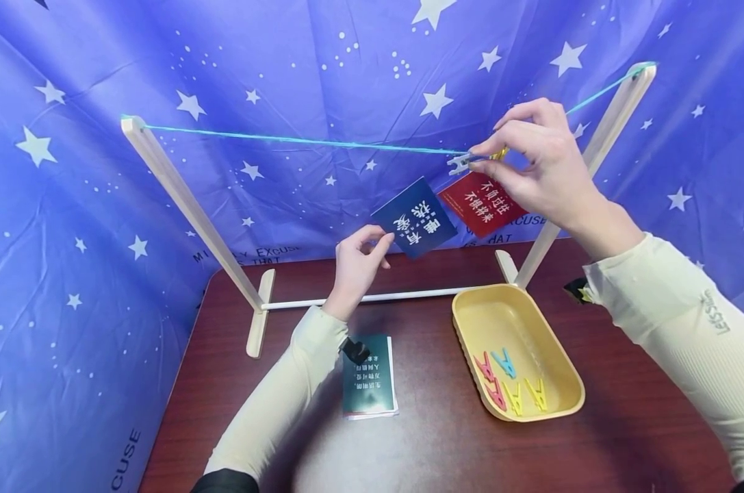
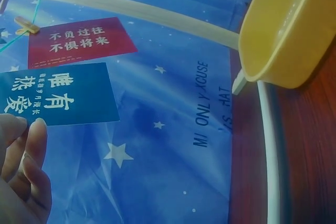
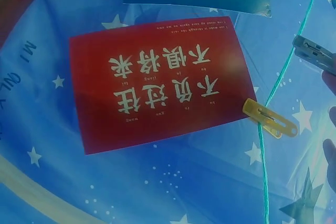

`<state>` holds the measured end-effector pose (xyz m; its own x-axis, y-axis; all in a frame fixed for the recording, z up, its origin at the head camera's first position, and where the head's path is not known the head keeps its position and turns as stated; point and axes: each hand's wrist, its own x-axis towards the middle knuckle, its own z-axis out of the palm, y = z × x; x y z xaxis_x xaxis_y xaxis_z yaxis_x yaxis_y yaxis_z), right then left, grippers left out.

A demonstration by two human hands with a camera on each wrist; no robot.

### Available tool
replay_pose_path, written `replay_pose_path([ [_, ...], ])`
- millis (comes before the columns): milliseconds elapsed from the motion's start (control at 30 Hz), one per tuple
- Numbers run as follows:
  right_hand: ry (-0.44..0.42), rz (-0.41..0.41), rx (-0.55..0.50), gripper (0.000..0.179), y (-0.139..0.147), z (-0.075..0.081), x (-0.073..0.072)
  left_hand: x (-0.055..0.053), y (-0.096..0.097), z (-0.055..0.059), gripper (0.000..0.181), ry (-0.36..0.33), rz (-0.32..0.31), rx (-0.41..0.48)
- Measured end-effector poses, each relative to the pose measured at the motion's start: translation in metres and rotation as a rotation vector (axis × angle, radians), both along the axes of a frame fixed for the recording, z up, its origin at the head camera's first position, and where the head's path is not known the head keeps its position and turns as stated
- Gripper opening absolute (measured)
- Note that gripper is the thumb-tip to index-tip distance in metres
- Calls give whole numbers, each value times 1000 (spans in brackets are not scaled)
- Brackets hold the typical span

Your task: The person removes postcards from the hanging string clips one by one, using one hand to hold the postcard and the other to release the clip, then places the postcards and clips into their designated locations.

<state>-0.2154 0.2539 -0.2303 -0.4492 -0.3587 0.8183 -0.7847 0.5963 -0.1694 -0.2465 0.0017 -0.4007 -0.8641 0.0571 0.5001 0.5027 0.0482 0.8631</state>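
My left hand (image 1: 358,263) pinches a dark blue card (image 1: 416,218) with white writing by its lower edge, holding it below a green string (image 1: 298,140). Up at the string, my right hand (image 1: 541,161) pinches a grey clothespin (image 1: 460,163). In the right wrist view the tip of this grey clothespin (image 3: 314,52) is beside the string, apart from the blue card. A red card (image 3: 157,90) hangs from the string by one corner, held by a yellow clothespin (image 3: 269,119). In the head view my right hand partly covers the red card and the yellow clothespin.
The string runs between two wooden posts (image 1: 193,212) joined by a white rod (image 1: 408,296). On the table (image 1: 254,411) stands a yellow tray (image 1: 550,335) with several pink, blue and yellow clothespins. A stack of cards (image 1: 367,387), green on top, lies left of the tray.
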Motion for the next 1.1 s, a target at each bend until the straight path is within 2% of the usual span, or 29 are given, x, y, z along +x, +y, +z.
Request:
replay_pose_path([
  [167,1,11,20,22,2,-5,3,1,-3,-1,9,-3,-3,-11],
  [433,-11,-9,136,18,13,-12,6,5,-8,-2,10,-7,5,-35],
  [800,-20,33,86,29,13,-26,10,7,-12,-6,11,0,12,-41],
  [833,-22,29,101,21,14,-27,10,7,-13,-6,11,-2,14,-41],
  [1000,-19,40,123,17,18,-35,11,8,-17,-8,11,-21,5,-27],
  [1067,-19,44,121,22,19,-37,12,8,-18,-8,11,-25,3,-26],
  [1100,-22,42,128,32,20,-37,13,8,-18,-8,10,-24,3,-25],
])
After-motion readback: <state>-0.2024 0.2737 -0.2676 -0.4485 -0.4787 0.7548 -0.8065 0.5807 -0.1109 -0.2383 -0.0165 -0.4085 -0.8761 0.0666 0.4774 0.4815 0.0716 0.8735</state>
